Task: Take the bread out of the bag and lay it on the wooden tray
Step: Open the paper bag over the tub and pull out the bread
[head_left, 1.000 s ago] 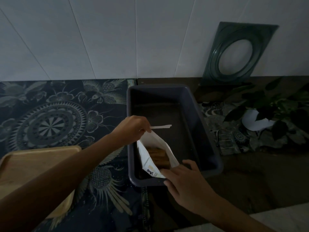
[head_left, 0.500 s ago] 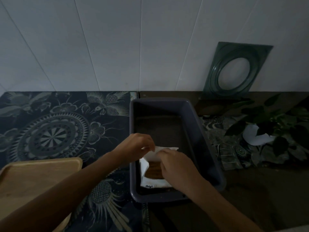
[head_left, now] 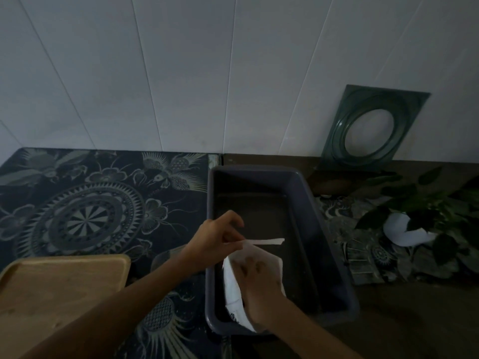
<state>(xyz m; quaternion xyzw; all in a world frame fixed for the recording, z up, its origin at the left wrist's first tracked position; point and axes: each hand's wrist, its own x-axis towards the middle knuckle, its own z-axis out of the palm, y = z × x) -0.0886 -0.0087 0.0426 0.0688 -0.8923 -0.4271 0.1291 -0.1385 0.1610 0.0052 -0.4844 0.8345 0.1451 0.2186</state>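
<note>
A white paper bag (head_left: 232, 286) stands inside a dark grey plastic tub (head_left: 329, 244). My left hand (head_left: 215, 240) pinches the bag's upper left edge and holds its mouth apart. My right hand (head_left: 261, 294) is pushed into the bag, its fingers showing faintly through the thin paper. The bread is hidden by the bag and my right hand, so I cannot tell whether the fingers grip it. The light wooden tray (head_left: 59, 288) lies at the lower left on the patterned cloth, with nothing on it.
A dark patterned cloth (head_left: 85, 203) covers the left counter. At the right stand a leafy plant in a white pot (head_left: 404, 233) and a green square frame (head_left: 373, 125) leaning on the white wall.
My right hand has gone from the bag's outer front edge to deep inside it. The bread, seen earlier in the bag's mouth, is now covered. The left hand has kept its hold.
</note>
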